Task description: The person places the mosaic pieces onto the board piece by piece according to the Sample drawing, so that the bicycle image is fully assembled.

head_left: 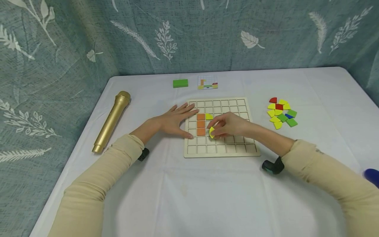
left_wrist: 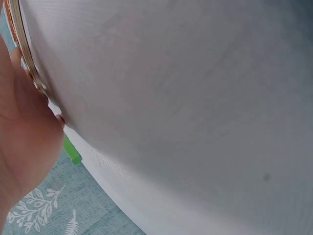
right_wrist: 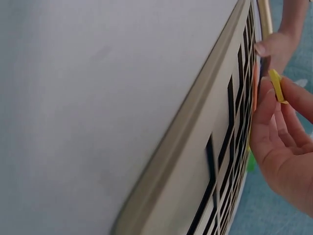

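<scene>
A wooden grid board [head_left: 196, 149] lies on the white table, with orange square tiles [head_left: 201, 124] in a column near its left side. Beside the top orange tile sits a yellow piece [head_left: 209, 116] with a curved edge. My right hand [head_left: 229, 125] pinches another yellow piece [head_left: 211, 132] between thumb and finger over the board; this yellow piece [right_wrist: 277, 86] is seen nearly edge-on in the right wrist view. With fingers spread, my left hand [head_left: 176, 121] rests at the board's left edge. The left wrist view shows mostly tablecloth and part of the left hand [left_wrist: 27, 132].
Loose yellow, red, green and blue pieces [head_left: 282, 118] lie in a group right of the board. Behind the board are a green block [head_left: 180, 83] and a pattern card [head_left: 207, 82]. A gold microphone [head_left: 112, 121] lies at left. A dark blue object [head_left: 372, 176] shows at the right edge.
</scene>
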Motion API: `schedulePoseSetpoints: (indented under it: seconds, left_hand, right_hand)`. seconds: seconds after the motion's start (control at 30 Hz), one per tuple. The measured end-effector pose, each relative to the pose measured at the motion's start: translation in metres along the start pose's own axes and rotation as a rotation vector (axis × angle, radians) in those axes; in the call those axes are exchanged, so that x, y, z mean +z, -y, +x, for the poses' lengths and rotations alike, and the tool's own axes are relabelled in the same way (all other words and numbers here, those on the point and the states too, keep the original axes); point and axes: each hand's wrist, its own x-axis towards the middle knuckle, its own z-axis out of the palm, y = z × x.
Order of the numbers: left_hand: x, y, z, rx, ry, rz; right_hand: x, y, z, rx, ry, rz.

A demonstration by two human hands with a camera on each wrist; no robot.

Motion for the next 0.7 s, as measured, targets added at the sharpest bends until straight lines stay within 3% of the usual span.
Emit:
schedulePoseSetpoints:
  seconds: [0.43, 0.7]
  left_hand:
    - [-0.001, 0.001, -0.001, 0.026, 0.0, -0.003]
    - [-0.002, 0.001, -0.002, 0.044, -0.01, -0.007]
  right_hand:
    - [0.026, 0.014, 0.013, -0.058, 0.054, 0.026]
    - [0.038, 0.018, 0.019, -0.046, -0.002, -0.07]
